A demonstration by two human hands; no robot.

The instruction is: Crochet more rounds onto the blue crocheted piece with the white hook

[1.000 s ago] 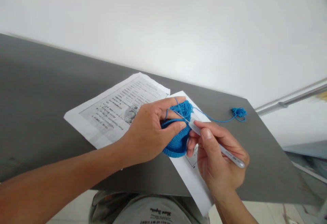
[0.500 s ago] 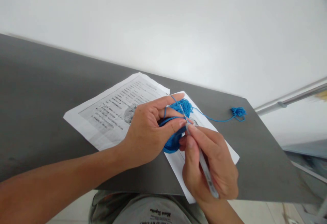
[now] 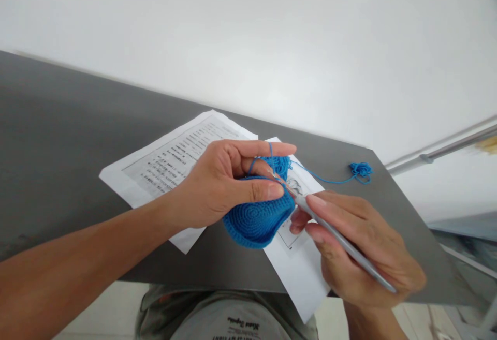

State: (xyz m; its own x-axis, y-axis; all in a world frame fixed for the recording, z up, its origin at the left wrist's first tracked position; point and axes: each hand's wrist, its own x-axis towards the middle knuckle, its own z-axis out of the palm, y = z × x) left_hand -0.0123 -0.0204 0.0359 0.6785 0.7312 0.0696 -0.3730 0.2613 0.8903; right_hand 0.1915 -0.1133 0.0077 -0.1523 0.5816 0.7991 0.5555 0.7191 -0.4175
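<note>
My left hand [image 3: 236, 174] pinches the upper edge of a round blue crochet piece [image 3: 256, 218] between thumb and fingers. Blue yarn loops over its outstretched index finger. In my right hand [image 3: 361, 241], closed like a pen grip, is a crochet hook [image 3: 345, 244] with a grey handle. The hook's metal tip lies at the top edge of the piece, beside the left thumb; whether it passes through a stitch I cannot tell. Behind the left fingers sits a bundle of blue yarn [image 3: 280, 166], partly hidden.
Two printed sheets lie on the dark grey table [image 3: 70, 122]: one paper [image 3: 166, 161] at the left, another paper [image 3: 298, 278] under the hands. A strand runs right to a small yarn tangle [image 3: 361, 171]. A white wall [image 3: 233, 34] rises behind, with a metal rail [image 3: 458, 146] at right.
My right hand has moved right and the hook now slants more sideways. The crochet piece has turned to show its flat spiral face. My left index finger reaches farther right.
</note>
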